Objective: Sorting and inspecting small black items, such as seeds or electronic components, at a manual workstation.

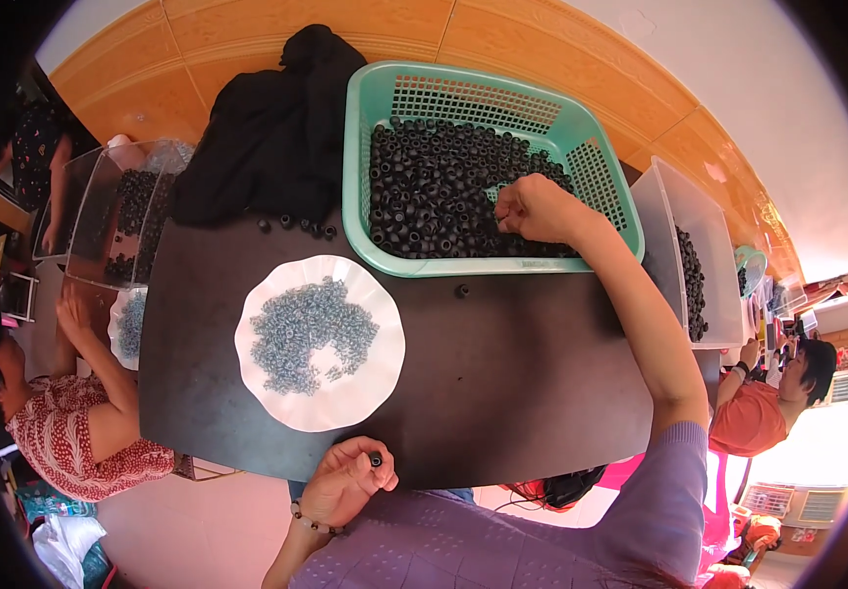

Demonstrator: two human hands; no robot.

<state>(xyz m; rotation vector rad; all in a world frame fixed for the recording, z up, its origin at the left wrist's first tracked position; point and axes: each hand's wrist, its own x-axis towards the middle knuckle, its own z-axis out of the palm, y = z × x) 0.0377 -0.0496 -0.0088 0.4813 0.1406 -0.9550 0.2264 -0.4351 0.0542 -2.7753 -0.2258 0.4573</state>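
A small round black cap (376, 458) sits between the thumb and fingers of my left hand (341, 483), at the table's near edge. My right hand (542, 209) reaches into a green plastic basket (483, 266), its fingertips pinched together just over many loose black caps (424, 187). Whatever those fingertips hold is hidden. Left of the basket, a white scalloped plate (375, 393) carries a spread of small clear bluish pieces (296, 334), with a bare patch near its middle.
Black cloth (267, 128) lies at the back left, several loose caps (308, 227) before it. One cap (462, 291) rests in front of the basket. Clear bins stand left (90, 226) and right (664, 245). Co-workers sit left (90, 432) and right (753, 417).
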